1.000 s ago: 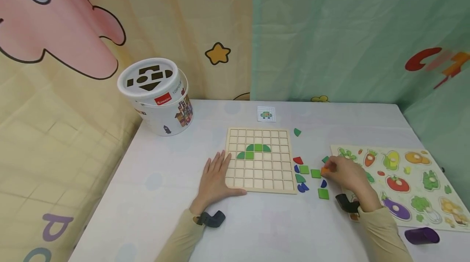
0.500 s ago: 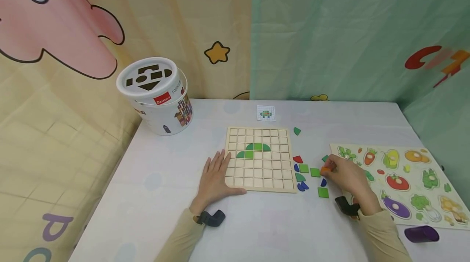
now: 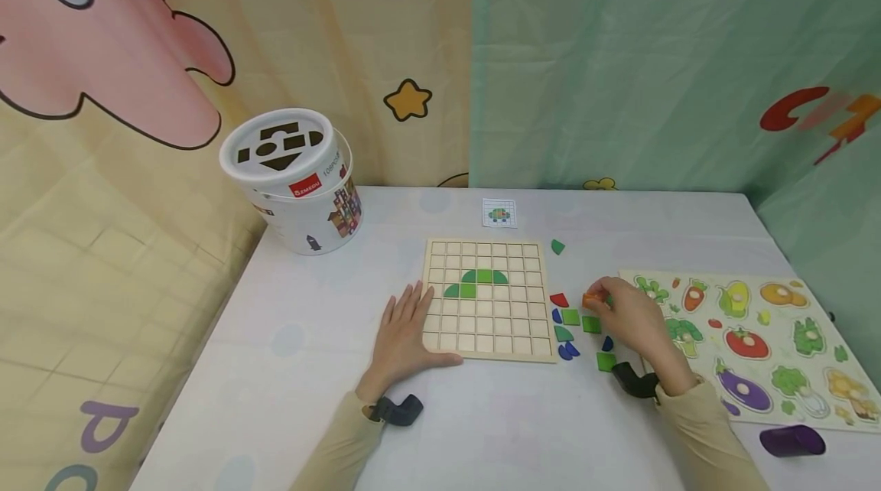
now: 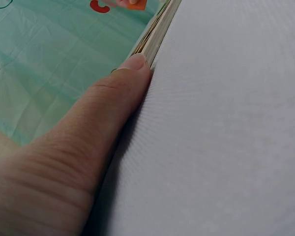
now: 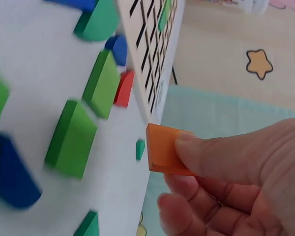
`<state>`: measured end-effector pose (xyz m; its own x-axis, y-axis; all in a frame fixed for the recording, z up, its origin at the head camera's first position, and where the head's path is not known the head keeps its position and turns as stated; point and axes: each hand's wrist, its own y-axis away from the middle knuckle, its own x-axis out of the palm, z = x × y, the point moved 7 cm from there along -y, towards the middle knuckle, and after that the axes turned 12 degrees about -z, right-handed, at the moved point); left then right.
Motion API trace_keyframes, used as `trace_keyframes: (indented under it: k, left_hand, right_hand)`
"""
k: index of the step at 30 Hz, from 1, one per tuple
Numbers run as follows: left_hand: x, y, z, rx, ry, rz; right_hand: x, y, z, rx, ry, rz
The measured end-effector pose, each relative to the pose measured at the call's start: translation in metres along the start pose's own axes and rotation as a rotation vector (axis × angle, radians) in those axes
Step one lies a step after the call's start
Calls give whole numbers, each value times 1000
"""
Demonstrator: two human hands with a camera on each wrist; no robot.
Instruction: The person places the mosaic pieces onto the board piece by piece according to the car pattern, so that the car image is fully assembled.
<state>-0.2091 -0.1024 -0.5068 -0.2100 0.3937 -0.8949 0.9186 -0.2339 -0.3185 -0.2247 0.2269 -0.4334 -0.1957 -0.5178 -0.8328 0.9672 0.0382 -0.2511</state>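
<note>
My right hand pinches an orange square tile between thumb and fingers, above the loose pieces right of the wooden grid board. On the table there lie green square tiles, a red quarter-round piece, blue half-round pieces and dark green quarter-round pieces. My left hand lies spread at the board's lower left corner, the thumb along its front edge. Two green squares and three dark green rounded pieces sit in the grid.
A small pattern card lies behind the board. To the right is a vegetable puzzle board, partly under my right forearm, with a purple cylinder in front. A white lidded bucket stands at the back left.
My right hand has lifted and moved left and away from me with the orange tile, over the green squares. The left hand has stayed in place.
</note>
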Motion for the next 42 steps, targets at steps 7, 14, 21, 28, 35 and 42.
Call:
trace_keyframes:
  k: [7, 14, 21, 28, 35, 42]
  left_hand:
    - [2, -1, 1, 3, -11, 1]
    - [3, -1, 0, 7, -9, 4]
    - [5, 0, 1, -10, -30, 36]
    - [6, 0, 2, -13, -44, 42]
    - [5, 0, 2, -15, -37, 42]
    - [2, 0, 2, -1, -30, 19]
  right_hand:
    - [20, -15, 27, -81, -73, -29]
    - [44, -23, 56, -131, -172, -25]
    - [65, -30, 79, -137, -216, -2]
    - [82, -38, 94, -114, -192, 60]
    - [92, -44, 101, -119, -124, 87]
    - [99, -47, 104, -133, -107, 118]
